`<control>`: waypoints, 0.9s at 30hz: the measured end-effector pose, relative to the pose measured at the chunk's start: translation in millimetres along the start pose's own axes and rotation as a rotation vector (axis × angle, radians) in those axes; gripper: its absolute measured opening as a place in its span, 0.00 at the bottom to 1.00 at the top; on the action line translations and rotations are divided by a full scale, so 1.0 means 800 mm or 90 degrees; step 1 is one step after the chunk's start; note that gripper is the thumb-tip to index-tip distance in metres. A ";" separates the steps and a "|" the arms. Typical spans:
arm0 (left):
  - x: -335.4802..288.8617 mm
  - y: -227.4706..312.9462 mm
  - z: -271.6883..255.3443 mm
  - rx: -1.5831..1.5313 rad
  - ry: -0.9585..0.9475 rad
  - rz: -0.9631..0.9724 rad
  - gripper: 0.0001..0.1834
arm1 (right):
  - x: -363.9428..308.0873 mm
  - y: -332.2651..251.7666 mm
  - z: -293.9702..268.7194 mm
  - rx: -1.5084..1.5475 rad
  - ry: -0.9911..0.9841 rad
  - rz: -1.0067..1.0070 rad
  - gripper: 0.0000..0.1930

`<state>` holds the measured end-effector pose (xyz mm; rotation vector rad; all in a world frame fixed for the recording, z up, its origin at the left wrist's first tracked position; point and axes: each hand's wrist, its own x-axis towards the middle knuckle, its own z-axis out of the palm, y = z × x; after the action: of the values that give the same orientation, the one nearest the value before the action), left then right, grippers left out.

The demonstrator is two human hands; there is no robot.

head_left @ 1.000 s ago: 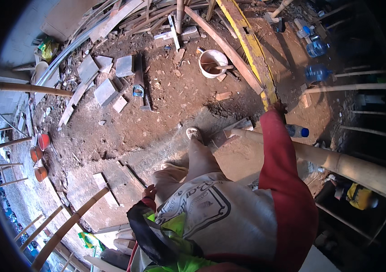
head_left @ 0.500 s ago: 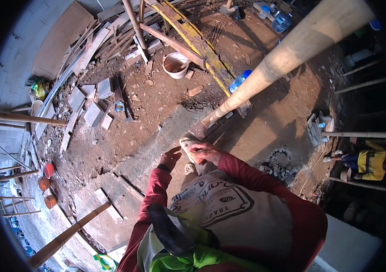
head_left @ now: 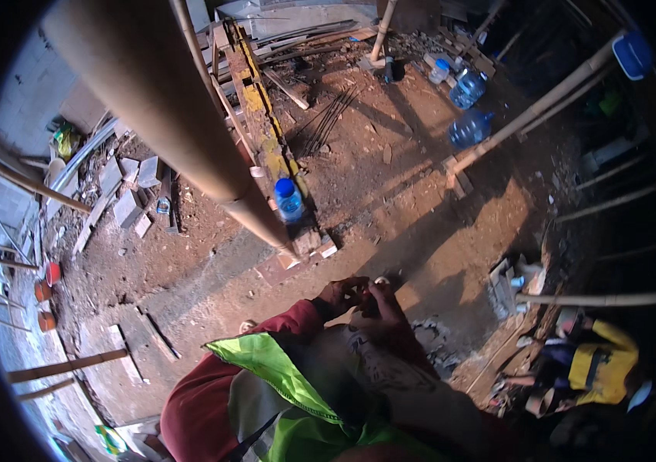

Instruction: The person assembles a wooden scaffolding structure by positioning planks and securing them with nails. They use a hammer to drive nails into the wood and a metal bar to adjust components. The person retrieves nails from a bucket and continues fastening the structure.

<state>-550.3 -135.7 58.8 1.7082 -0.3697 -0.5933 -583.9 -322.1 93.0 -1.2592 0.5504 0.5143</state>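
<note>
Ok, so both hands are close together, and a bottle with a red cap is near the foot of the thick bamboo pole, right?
One slip: the cap on the bottle is blue, as the head view shows. The left hand and right hand are close together, and the bottle is near the foot of the thick bamboo pole.

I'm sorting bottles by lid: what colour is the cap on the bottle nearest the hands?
Blue; the cap shows best in the head view.

The left hand [head_left: 334,299] and right hand [head_left: 382,302] are blurring together, leaving any grip unclear; the top edge is cropping a bamboo pole [head_left: 166,131].
</note>
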 end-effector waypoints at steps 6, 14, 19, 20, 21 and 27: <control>0.272 0.021 0.164 -0.133 0.178 -0.021 0.32 | 0.070 -0.145 -0.207 0.006 0.097 -0.066 0.20; 0.495 0.100 0.144 -0.471 0.095 -0.095 0.30 | 0.232 -0.279 -0.323 -0.457 0.171 -0.357 0.23; 0.654 0.013 0.082 -0.302 0.155 0.128 0.12 | 0.335 -0.388 -0.319 -0.353 -0.041 -0.208 0.20; 0.687 0.000 0.072 -0.077 0.235 0.245 0.08 | 0.364 -0.404 -0.327 -0.316 -0.016 -0.212 0.20; 0.721 -0.002 0.057 0.085 0.289 0.371 0.08 | 0.396 -0.416 -0.336 -0.280 0.008 -0.216 0.20; 0.867 0.112 -0.087 -0.054 0.001 -0.138 0.45 | 0.535 -0.564 -0.316 -0.116 -0.040 -0.165 0.20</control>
<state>63.7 -477.2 27.2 1.6791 -0.1554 -0.7545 4.6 -645.4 96.0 -1.4585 0.2857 0.3898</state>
